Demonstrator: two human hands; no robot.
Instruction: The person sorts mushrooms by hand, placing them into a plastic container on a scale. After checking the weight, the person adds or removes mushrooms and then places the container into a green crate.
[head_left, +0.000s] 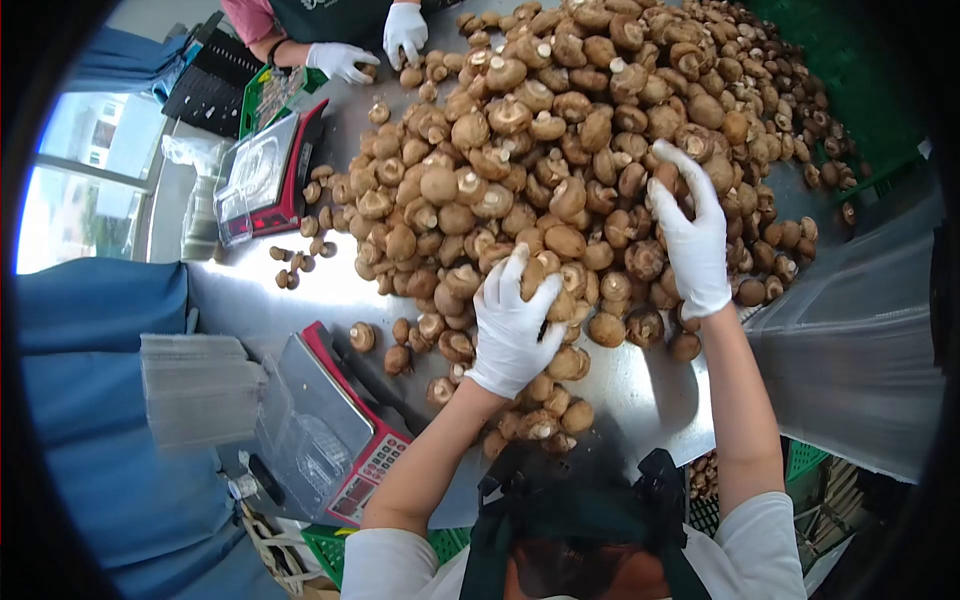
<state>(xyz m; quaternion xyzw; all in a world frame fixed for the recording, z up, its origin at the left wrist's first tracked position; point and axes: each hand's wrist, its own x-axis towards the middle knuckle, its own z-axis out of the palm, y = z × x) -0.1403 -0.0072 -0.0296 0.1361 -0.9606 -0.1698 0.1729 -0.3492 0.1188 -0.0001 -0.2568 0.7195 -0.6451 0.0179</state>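
Observation:
A large heap of brown mushrooms (560, 150) covers the metal table (320, 290). My left hand (513, 325), in a white glove, lies at the near side of the heap with its fingers curled round a mushroom (537, 280). Farther right and higher on the heap, my right hand (690, 235), also gloved, has its thumb and fingers round a mushroom (668, 182), partly hidden by the fingers. Several loose mushrooms (545, 425) lie on the table below my left hand.
A red scale (370, 470) holding a clear tray is at the lower left; a second scale (270, 180) stands farther back. Across the table are a co-worker's gloved hands (340, 62). Stacked clear trays (200, 390) stand at the left, a green crate (850, 80) at the right.

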